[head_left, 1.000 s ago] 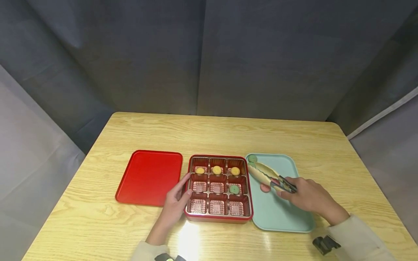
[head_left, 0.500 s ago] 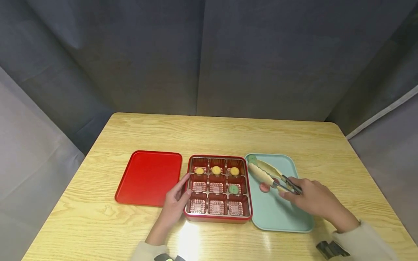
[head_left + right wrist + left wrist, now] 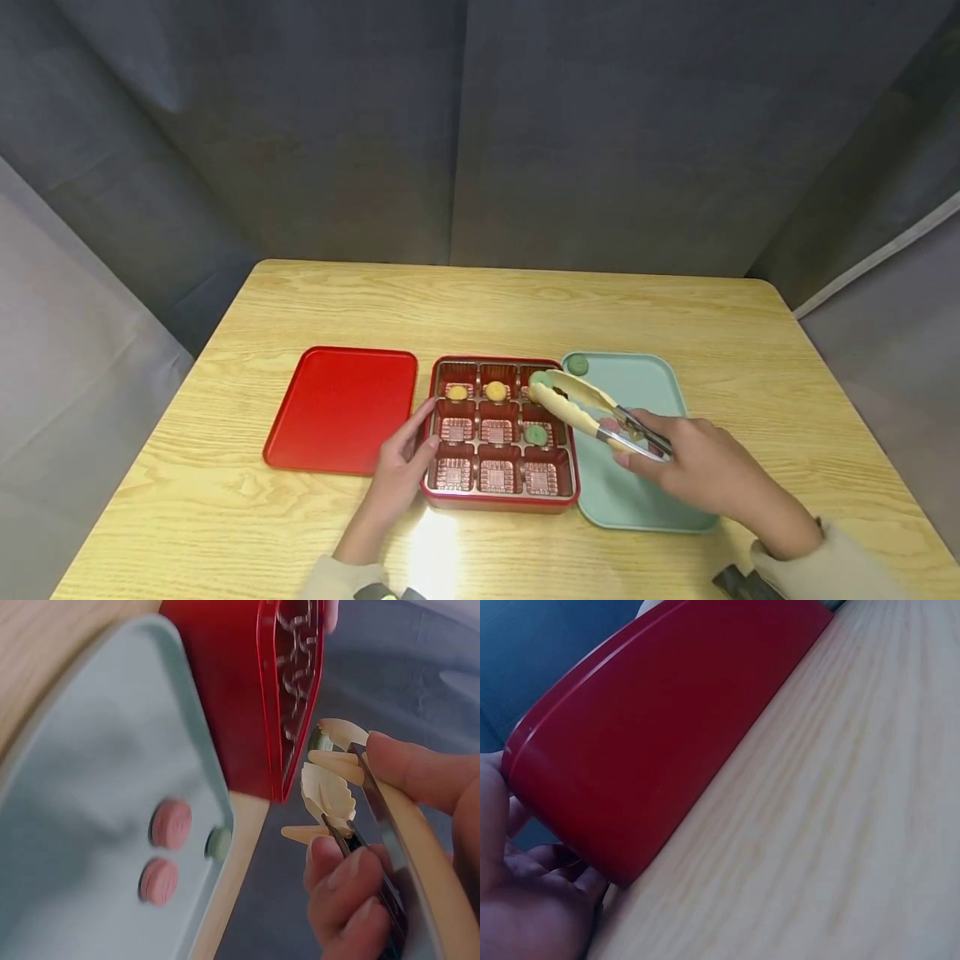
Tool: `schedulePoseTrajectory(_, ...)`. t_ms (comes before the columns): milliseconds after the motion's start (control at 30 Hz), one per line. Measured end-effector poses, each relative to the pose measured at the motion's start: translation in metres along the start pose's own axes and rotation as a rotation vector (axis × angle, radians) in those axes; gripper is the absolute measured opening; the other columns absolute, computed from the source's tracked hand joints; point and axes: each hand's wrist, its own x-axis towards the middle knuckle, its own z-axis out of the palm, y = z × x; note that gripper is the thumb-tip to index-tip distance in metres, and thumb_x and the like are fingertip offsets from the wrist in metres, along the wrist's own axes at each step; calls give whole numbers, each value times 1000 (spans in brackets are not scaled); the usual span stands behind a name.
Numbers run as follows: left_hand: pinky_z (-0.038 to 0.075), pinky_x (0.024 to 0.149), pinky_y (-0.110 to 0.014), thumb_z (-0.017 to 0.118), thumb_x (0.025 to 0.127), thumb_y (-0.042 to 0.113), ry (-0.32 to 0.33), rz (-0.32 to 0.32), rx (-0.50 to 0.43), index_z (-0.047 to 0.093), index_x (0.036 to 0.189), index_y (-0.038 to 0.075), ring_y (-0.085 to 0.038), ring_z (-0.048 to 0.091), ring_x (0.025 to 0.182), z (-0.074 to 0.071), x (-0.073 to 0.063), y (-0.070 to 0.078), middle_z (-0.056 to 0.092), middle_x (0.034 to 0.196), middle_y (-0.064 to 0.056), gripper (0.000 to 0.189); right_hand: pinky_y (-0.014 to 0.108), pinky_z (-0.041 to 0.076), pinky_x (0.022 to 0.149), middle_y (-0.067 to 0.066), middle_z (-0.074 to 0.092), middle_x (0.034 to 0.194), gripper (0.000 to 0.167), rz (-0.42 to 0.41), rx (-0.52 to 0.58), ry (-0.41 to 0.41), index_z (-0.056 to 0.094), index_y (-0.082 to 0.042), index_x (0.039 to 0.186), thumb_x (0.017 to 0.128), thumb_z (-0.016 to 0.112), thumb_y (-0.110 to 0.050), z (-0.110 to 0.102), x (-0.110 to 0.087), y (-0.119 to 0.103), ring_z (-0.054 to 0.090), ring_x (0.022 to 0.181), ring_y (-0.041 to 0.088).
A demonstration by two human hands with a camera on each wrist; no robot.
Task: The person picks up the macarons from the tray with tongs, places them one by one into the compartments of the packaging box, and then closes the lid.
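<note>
My right hand [image 3: 701,462] grips cream-tipped metal tongs [image 3: 577,408], whose ends pinch a green macaron [image 3: 542,380] above the back right part of a red compartment box [image 3: 498,500]. In the right wrist view that green macaron [image 3: 321,741] shows edge-on beside the box rim. My left hand [image 3: 400,465] rests against the box's left side, thumb and forefinger spread at the rim. Yellow macarons [image 3: 496,391] sit in the back row, the right one partly hidden by the tongs. Another green macaron [image 3: 536,434] lies in the middle row's right compartment.
A pale green tray [image 3: 645,504] stands right of the box, bearing pink macarons [image 3: 171,823] and one green macaron in its back left corner [image 3: 577,364]. Flat on the wooden table [image 3: 210,492] to the left lies a square red lid [image 3: 341,408]. Dark curtains hang behind.
The tongs have lifted a green macaron from the tray's back left corner and moved left with it over the box. My left hand stays where it was.
</note>
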Motion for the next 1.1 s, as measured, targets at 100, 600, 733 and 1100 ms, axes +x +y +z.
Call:
schedulePoseTrajectory(100,32,109,-23,51,96,9,-3,-7,-17,38,145,25,-17,30,139,0,0,1,29,153,2,53,23,33,47,7,65,83,77,-37,1,4,52,-1,133,81,63,-57,5,1,-6,43,60,12)
schedulePoseTrajectory(600,31,109,-22,51,96,8,4,-5,-10,38,144,25,-15,30,139,1,0,1,30,152,2,53,27,38,52,-6,50,66,52,-137,-27,20,60,-14,117,80,68,-50,17,2,-21,44,60,11)
schedulePoseTrajectory(733,27,111,-22,51,96,8,3,2,3,38,145,25,-16,27,140,1,-1,2,30,152,2,53,27,39,53,-7,50,68,56,-141,-30,20,60,-12,120,79,69,-50,17,1,-22,45,62,11)
schedulePoseTrajectory(1100,22,112,-20,51,96,11,3,11,32,38,145,25,-14,24,141,0,-1,2,30,152,3,52,27,39,53,-7,52,68,58,-129,-14,13,60,-12,121,79,69,-50,18,2,-20,45,61,10)
